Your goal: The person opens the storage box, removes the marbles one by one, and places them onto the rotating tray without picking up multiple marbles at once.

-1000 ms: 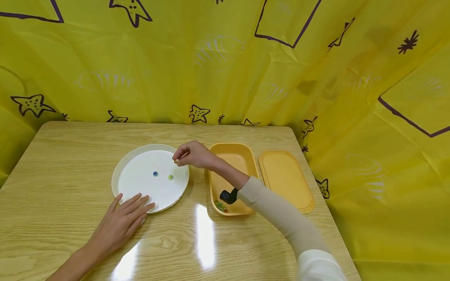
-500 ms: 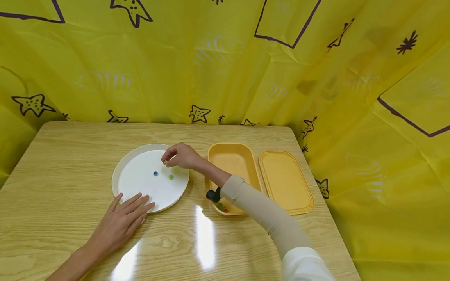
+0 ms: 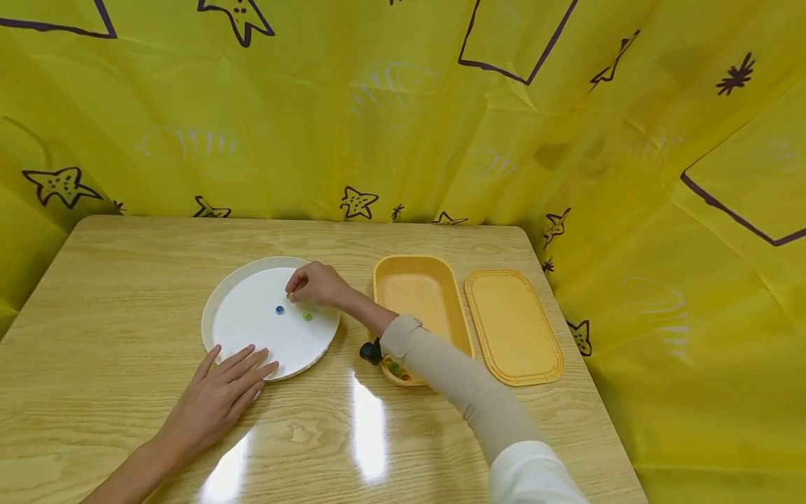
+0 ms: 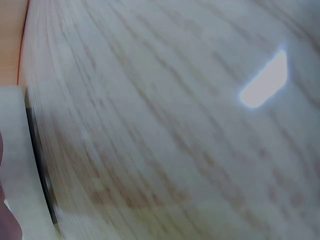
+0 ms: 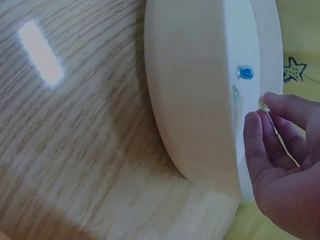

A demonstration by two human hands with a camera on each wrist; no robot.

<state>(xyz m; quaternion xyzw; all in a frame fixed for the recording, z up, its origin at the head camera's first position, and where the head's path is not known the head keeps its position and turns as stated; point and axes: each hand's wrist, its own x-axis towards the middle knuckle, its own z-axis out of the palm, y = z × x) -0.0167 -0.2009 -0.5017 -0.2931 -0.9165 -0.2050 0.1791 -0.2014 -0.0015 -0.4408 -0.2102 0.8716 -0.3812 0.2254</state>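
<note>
A round white tray (image 3: 236, 280) stands on the table with a blue marble (image 3: 280, 309) and a yellow-green marble (image 3: 307, 317) lying in it. Over the tray's right half, my right hand (image 3: 319, 285) pinches a small clear, yellowish marble (image 5: 263, 104) between thumb and finger, close above the tray floor beside the blue marble. My left hand (image 3: 217, 392) lies with fingers spread and straight over the tray's near rim. In the left wrist view only the tray's side (image 4: 20, 160) and a bit of finger at the left edge show.
Right of the tray stands a yellow-orange box (image 3: 418, 262), with several green and reddish marbles (image 3: 395, 369) in its near corner, partly behind my right forearm. Its flat lid (image 3: 513, 325) lies further right. A yellow patterned curtain (image 3: 403, 140) hangs behind the table.
My right hand has moved left from the tray's right rim and lowered toward the tray floor, with the marble still pinched. The left hand and the two marbles in the tray have stayed put.
</note>
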